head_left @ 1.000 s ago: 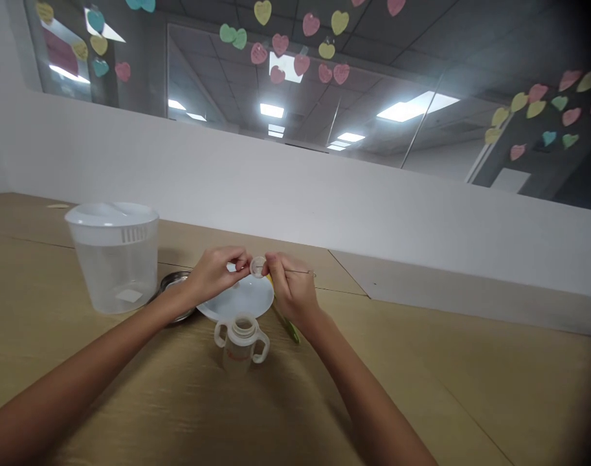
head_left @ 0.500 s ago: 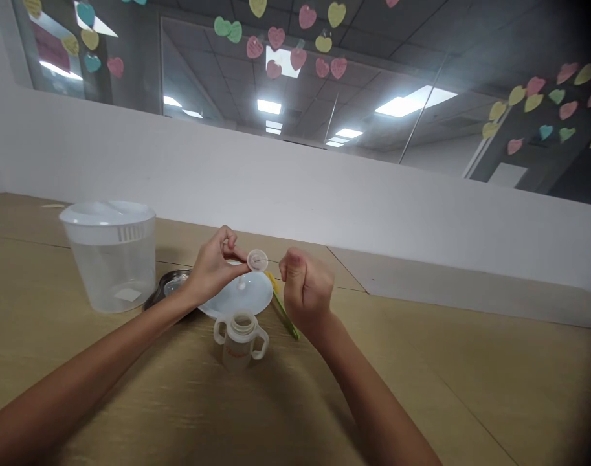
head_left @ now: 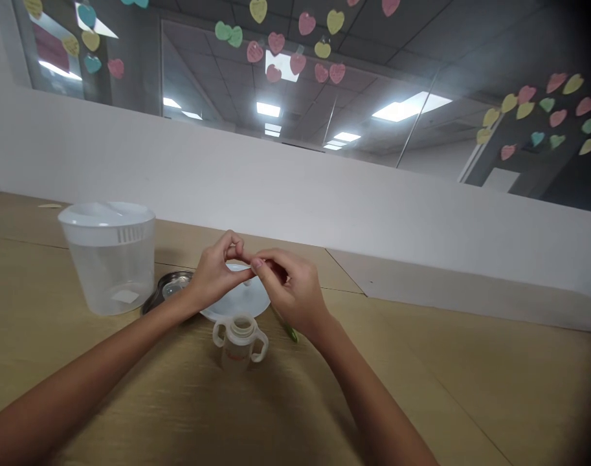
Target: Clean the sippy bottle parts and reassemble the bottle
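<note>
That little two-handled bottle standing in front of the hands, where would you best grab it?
Probably by the two side handles of the small bottle, coming from above. It stands upright with its mouth open, one loop handle sticking out on each side, free of the left hand and right hand above it.

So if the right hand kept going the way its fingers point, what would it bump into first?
The right hand points left, toward the left hand. Their fingertips already meet above the white lid, so it would press into the left hand's fingers first. Anything small pinched between them is hidden.
</note>
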The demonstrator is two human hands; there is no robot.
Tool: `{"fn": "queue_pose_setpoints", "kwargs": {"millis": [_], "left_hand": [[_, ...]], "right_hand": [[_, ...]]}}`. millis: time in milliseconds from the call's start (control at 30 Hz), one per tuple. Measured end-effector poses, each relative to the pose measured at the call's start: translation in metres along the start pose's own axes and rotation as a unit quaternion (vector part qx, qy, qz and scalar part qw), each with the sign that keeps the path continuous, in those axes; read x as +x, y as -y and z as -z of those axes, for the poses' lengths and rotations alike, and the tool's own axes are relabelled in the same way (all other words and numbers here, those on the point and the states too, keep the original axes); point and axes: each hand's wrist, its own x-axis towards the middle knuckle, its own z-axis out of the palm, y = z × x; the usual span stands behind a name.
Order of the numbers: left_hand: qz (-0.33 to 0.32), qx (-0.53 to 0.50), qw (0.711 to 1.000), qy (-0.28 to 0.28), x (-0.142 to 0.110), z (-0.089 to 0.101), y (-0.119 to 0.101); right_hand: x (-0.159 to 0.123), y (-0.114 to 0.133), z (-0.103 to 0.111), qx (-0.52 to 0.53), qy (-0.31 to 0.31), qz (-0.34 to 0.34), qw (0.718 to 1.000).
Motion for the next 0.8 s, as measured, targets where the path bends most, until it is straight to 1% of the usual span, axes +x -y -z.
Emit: {"fn": "queue_pose_setpoints", "kwargs": {"millis": [67,167,300,367,533,600,667,800], "left_hand": [[0.001,-0.016,1.0,-0.009,0.0,0.0,0.002],[0.002,-0.012,1.0,-0.021,-0.001,-0.002,0.003],[-0.035,0.031,0.997,-0.062,-0.003,-0.004,0.002],[-0.04,0.033,0.997,-0.063,-0.004,-0.005,0.003],[-0.01,0.02,0.999,-0.031,-0.005,-0.008,0.017],[-0.007,0.031,0.999,-0.029,-0.004,-0.007,0.022],[-0.013,0.057,0.998,-0.032,-0.002,-0.005,0.026],[-0.053,0.132,0.99,-0.026,0.003,0.003,0.032]], "right_hand": [[0.001,-0.001,0.001,0.033,-0.004,-0.028,0.999],[0.003,-0.007,0.0,0.064,-0.034,-0.076,0.994],[0.004,-0.015,-0.003,0.103,-0.083,-0.11,0.985],[0.003,-0.015,-0.004,0.103,-0.101,-0.104,0.984],[0.003,-0.007,0.001,0.037,-0.151,-0.026,0.987],[0.003,-0.003,0.005,0.024,-0.174,-0.011,0.984],[0.004,0.001,0.01,0.019,-0.196,-0.009,0.98],[0.005,0.006,0.015,0.003,-0.223,-0.004,0.975]]}}
